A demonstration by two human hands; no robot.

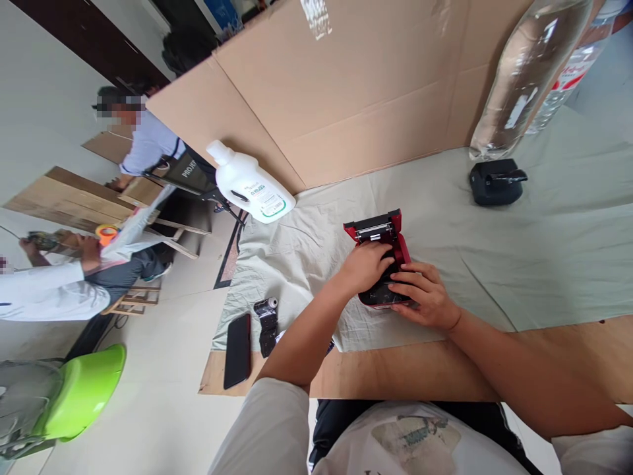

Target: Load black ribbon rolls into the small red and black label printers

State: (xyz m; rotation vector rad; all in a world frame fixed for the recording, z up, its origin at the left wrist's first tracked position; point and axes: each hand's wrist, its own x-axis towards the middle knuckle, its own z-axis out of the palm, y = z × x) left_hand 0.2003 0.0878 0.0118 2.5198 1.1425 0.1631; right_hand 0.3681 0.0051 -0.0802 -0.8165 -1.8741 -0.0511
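One lid stands raised on the red-and-black device, on the cloth; interior work appears unfinished. The left hand reaches inside, grip indeterminable; the right hand, fingers spread, touches its edge.

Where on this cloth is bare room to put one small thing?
The widest bare cloth lies between the right forearm and the black object. A wrinkled patch lies between the white bottle and the open red device. Crowded: beside the left forearm, by phone and black roll.
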